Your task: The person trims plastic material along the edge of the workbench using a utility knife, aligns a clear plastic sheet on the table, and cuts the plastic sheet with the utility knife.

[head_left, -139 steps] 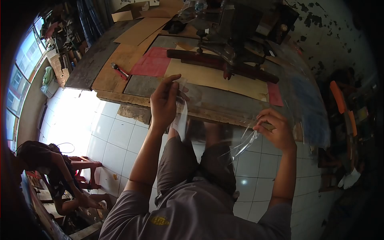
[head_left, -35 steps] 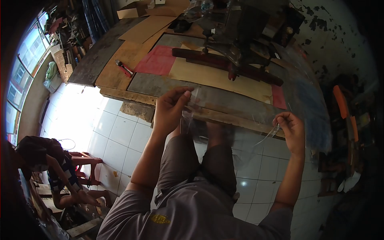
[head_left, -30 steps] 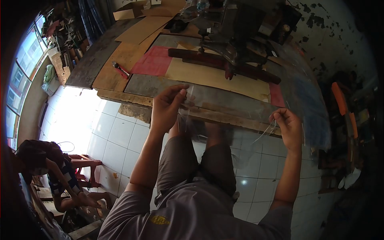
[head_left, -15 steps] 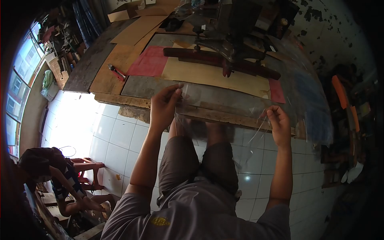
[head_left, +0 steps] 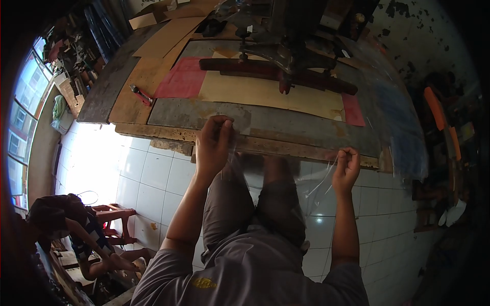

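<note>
A transparent plastic sheet hangs between my two hands, over my lap and just off the worktable's front edge. My left hand pinches its left end between thumb and fingers, close to the table edge. At the right end, my right hand is closed on the film, a little lower and nearer to me. Bright streaks show along the sheet's sides; most of its outline is hard to see. Beyond my hands, a long cream panel with pink ends lies on the grey table plate.
A dark press with a reddish bar stands over the panel. A red-handled cutter lies on the left board. Cardboard is at the back left, bluish plastic sheets at the right. Another person sits low at left beside a red stool.
Both hands have come slightly lower and nearer to me, the right one also inward, with the plastic sheet still between them. My view has shifted slightly.
</note>
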`<state>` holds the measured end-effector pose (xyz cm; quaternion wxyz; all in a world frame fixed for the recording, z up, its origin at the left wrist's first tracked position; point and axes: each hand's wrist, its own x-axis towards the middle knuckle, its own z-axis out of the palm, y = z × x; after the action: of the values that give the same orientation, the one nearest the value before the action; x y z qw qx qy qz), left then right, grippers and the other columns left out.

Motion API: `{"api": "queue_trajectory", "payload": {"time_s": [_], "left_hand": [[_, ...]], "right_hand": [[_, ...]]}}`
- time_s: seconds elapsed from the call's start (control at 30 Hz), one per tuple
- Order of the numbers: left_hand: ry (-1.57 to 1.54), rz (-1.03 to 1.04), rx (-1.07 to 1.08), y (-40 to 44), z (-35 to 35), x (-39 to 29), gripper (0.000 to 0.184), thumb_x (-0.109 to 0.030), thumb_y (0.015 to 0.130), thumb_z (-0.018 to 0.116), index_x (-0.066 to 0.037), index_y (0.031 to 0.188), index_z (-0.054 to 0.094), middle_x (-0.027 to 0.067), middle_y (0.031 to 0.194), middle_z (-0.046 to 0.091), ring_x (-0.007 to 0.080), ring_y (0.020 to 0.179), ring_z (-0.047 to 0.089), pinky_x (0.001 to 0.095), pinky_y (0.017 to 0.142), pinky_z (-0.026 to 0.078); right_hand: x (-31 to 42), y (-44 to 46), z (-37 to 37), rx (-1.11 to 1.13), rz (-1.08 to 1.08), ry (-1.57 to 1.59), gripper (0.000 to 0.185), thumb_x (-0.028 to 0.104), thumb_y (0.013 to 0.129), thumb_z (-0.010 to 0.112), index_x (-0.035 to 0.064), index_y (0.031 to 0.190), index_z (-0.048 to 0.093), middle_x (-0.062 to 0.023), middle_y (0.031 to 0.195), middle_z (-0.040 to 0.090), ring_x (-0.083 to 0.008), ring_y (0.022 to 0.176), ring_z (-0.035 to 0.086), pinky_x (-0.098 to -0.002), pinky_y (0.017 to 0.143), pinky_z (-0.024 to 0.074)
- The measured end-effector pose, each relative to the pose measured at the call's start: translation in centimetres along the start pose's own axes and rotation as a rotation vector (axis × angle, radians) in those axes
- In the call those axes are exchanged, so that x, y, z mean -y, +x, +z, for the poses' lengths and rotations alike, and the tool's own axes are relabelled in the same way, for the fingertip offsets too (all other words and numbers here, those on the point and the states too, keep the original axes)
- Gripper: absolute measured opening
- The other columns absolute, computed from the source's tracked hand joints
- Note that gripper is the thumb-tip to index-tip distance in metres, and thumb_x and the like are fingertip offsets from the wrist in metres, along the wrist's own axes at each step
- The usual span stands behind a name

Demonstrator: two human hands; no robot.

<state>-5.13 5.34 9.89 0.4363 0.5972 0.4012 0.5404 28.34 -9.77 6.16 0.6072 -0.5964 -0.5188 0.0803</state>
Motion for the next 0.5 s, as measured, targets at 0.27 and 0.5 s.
{"api": "queue_trajectory", "payload": {"time_s": [0.27, 0.5], "left_hand": [[0.213, 0.177, -0.188, -1.1, 2.1, 1.3, 0.013, -0.015, 0.111, 0.057, -0.005, 0.115, 0.063, 0.0025, 0.081, 0.067, 0.0095, 0.071, 0.062, 0.0282, 0.065, 0.051], [0.025, 0.177, -0.112, -0.9, 0.8, -1.1, 0.013, -0.012, 0.111, 0.054, -0.002, 0.116, 0.061, 0.0050, 0.082, 0.068, 0.0065, 0.057, 0.058, 0.0241, 0.051, 0.048]], "right_hand": [[-4.0, -0.5, 3.2, -0.260, -0.546, -0.182, 0.013, 0.005, 0.111, 0.052, -0.0022, 0.122, 0.052, -0.0084, 0.096, 0.064, -0.0103, 0.077, 0.063, -0.0244, 0.064, 0.0498], [2.1, 1.5, 0.5, -0.058, -0.235, -0.122, 0.009, 0.008, 0.112, 0.053, 0.0007, 0.117, 0.054, -0.0035, 0.082, 0.061, -0.0082, 0.066, 0.058, -0.0249, 0.060, 0.0486]]}}
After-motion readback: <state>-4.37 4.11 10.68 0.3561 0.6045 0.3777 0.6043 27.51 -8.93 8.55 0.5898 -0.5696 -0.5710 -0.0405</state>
